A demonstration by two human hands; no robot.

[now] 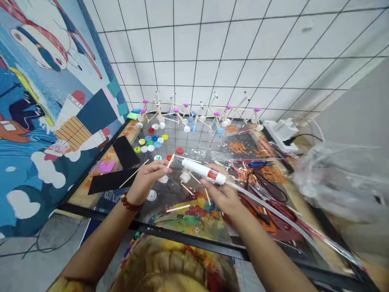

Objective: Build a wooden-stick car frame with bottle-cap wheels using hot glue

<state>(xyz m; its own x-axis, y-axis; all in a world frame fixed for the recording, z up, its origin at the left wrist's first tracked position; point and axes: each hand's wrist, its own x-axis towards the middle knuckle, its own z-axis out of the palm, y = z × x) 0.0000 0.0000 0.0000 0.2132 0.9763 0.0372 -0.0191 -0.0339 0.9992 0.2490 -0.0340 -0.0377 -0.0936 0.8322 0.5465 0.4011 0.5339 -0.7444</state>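
Observation:
My left hand (149, 177) pinches a short wooden stick (171, 160) between thumb and fingertips, its free end tilted up. In my right hand (221, 190) is a white glue gun (203, 170), fingers closed round its body. A long translucent glue stick (267, 207) trails from its rear. The nozzle points left, close to the wooden stick; whether they touch I cannot tell. Below the hands lie several loose wooden sticks (178, 208), a white cap (152, 195) and a whitish block (185, 177).
Bottle caps in several colours (150, 143) lie mid-table. Small stick structures (181, 117) with caps stand along the tiled wall. Black strips (111, 181) lie at left. A blue-handled tool (257, 164), cables, a power strip (281, 132) and a plastic bag (340, 182) are at right.

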